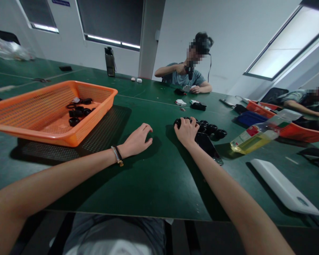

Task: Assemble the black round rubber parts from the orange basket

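My left hand (138, 141) hovers low over or rests on the green tabletop, fingers curved and apart, with nothing between them. To its right, my right hand (186, 131) closes from above over a small black round part (178, 123) at the left end of a cluster. The other black round parts (212, 129) sit close together beyond and to the right of that hand; some are hidden behind its fingers. A dark phone-like slab (207, 144) lies beside my right wrist. Left of my left hand, an orange perforated basket (69, 140) holds several black parts (78, 112).
A bottle of yellow liquid (255, 138) and a white power-bank-like block (284, 186) are at the right. Across the green table (149, 191), a person (186, 76) holds a dark power tool. Another person sits by orange baskets (295, 132). A dark bottle (110, 63) stands far back.
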The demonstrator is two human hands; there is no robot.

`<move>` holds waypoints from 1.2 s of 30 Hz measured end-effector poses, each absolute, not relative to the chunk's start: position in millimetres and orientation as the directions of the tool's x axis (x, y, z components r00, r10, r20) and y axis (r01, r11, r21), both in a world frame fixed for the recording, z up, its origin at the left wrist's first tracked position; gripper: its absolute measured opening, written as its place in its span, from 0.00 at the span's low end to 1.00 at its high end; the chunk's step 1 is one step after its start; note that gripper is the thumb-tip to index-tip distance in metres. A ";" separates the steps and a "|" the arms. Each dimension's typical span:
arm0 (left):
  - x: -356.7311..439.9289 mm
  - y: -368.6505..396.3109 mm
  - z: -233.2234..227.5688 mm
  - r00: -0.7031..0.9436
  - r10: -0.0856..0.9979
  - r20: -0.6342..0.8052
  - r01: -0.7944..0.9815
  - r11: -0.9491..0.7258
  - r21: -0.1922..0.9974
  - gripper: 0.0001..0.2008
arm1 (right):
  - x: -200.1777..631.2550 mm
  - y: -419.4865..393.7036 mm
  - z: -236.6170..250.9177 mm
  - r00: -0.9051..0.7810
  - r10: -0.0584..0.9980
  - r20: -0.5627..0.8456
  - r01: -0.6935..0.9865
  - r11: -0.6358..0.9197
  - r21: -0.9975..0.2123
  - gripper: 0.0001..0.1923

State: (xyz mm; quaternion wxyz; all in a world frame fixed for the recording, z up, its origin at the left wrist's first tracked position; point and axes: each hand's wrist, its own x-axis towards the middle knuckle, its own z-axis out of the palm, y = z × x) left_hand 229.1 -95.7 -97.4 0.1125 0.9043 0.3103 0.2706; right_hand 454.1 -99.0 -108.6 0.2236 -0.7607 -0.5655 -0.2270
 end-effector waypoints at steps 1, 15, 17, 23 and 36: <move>229.1 -96.8 -96.3 0.664 0.626 0.409 0.503 -0.778 0.375 0.10 | 455.3 -98.8 -108.6 0.271 0.752 0.600 0.959 -0.268 -0.097 0.19; 230.8 -96.0 -100.4 0.691 0.603 0.398 0.516 -0.797 0.313 0.08 | 450.9 -100.9 -109.5 0.088 0.737 0.671 0.996 -0.054 -0.071 0.18; 231.3 -96.4 -100.0 0.694 0.587 0.417 0.513 -0.809 0.287 0.08 | 437.4 -105.0 -107.2 -0.028 0.755 0.655 0.994 0.093 -0.065 0.19; 230.5 -106.0 -93.1 0.884 0.264 0.384 0.286 -0.958 0.001 0.07 | 396.5 -116.5 -114.6 -0.400 0.815 0.420 0.862 0.490 -0.128 0.25; 203.4 -113.2 -44.2 0.817 0.524 0.242 0.575 -0.774 -0.266 0.10 | 388.3 -117.6 -120.3 -0.440 0.840 0.319 0.844 0.508 -0.174 0.20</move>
